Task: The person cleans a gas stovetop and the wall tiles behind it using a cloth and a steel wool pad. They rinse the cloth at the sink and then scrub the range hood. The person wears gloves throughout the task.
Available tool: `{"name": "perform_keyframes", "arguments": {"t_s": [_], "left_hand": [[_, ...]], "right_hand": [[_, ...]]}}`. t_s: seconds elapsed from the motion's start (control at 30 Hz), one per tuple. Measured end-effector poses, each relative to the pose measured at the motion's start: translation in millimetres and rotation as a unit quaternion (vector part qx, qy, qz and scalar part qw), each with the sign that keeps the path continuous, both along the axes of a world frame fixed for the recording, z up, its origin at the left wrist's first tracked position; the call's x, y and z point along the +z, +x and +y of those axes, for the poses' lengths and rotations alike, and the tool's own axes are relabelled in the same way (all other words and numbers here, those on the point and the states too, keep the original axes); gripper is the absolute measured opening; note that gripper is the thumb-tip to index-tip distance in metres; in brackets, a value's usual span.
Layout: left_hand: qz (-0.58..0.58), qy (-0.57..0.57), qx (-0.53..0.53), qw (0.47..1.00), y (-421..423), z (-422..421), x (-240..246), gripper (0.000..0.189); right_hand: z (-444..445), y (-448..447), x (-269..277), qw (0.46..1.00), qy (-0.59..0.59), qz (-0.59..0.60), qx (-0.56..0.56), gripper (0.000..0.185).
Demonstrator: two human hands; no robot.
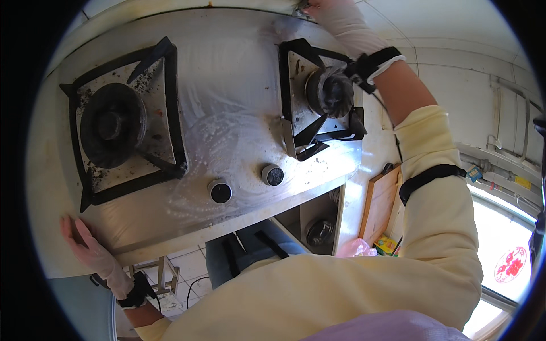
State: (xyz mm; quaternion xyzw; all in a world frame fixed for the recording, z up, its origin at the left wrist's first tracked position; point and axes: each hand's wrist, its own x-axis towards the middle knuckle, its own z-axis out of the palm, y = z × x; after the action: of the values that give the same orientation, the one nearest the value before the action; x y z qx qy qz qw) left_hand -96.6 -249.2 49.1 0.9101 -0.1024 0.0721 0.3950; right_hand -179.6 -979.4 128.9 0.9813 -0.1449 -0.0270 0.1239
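A stainless-steel gas cooktop [230, 128] lies before me, smeared with suds in its middle. My right hand [337, 19], in a thin translucent glove, reaches to the back edge beyond the right burner [330, 91] and presses what looks like a metal scouring pad [302, 7], only partly in view. My left hand [87, 247], gloved too, rests at the front left corner of the counter with its fingers apart and nothing in it. A black pan support [172, 106] frames the sooty left burner [111, 125]. Two control knobs [220, 191] [272, 175] sit near the front.
An open cabinet [298, 221] below the cooktop holds dark cookware. A wooden cutting board [379, 204] leans at the right, near a pink plastic bag [356, 248]. A small stool [162, 277] stands on the tiled floor. Pipes [490, 168] run along the right wall.
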Motion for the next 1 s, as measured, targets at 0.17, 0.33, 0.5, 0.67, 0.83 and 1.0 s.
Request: {"name": "perform_keyframes", "arguments": {"t_s": [0.17, 0.33, 0.5, 0.67, 0.83, 1.0], "left_hand": [[0.002, 0.009, 0.018, 1.0, 0, -5, 3, 0.045], [0.028, -0.012, 0.037, 0.999, 0, -5, 0, 0.045], [0.024, 0.015, 0.024, 0.999, 3, 4, -4, 0.045], [0.017, 0.036, 0.017, 0.999, 5, 9, -6, 0.045], [0.009, 0.068, 0.004, 0.998, 4, 6, -5, 0.046], [0.025, 0.038, 0.014, 0.999, 4, 8, -5, 0.046]], "right_hand": [[-29, -50, 21, 0.99, -0.086, 0.092, -0.061, 0.025], [-31, -34, -1, 0.999, 0.021, -0.003, 0.041, 0.026], [-56, -58, -1, 0.999, -0.023, 0.016, -0.041, 0.027], [-36, -47, 9, 0.996, -0.053, 0.059, -0.037, 0.027], [-33, -20, -8, 0.991, 0.126, -0.043, 0.015, 0.024], [-160, -162, 13, 0.982, -0.048, 0.07, -0.167, 0.028]]}}
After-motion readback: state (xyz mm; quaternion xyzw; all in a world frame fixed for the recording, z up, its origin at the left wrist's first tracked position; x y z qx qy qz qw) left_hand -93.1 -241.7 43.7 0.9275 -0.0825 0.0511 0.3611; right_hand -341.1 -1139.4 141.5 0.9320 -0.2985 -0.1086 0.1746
